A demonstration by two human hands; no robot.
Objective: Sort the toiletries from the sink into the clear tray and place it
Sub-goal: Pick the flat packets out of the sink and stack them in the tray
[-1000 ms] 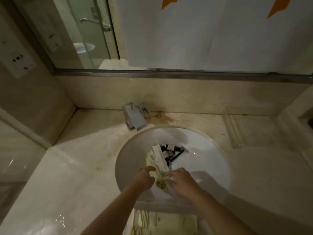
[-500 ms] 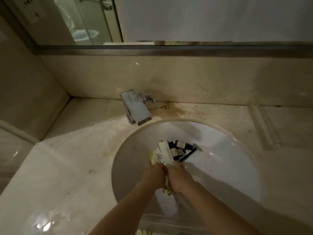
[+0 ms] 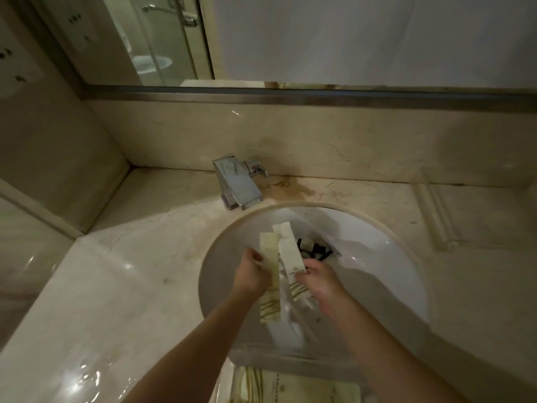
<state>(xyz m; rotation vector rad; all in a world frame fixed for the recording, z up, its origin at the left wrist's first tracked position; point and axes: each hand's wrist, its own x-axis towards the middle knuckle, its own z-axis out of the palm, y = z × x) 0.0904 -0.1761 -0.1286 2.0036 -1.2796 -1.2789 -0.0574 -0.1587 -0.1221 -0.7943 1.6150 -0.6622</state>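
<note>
Both of my hands are over the white sink basin (image 3: 386, 257). My left hand (image 3: 250, 274) grips a long cream packet (image 3: 268, 257) with gold stripes at its lower end. My right hand (image 3: 322, 279) holds a second, similar cream box (image 3: 290, 251) right beside it. Behind them, near the drain, lie several small dark bottles and a black stick (image 3: 312, 247). At the bottom edge, the clear tray (image 3: 232, 385) holds more cream packets (image 3: 296, 388).
A square chrome faucet (image 3: 238, 184) stands at the back of the basin. The beige marble counter (image 3: 116, 286) stretches left and right, wet and shiny at front left. A mirror (image 3: 319, 39) with a metal ledge runs along the back wall.
My hands have lifted the cream packets up from the basin and drawn them apart, one in each hand. The camera has tilted, showing the tray at the bottom again.
</note>
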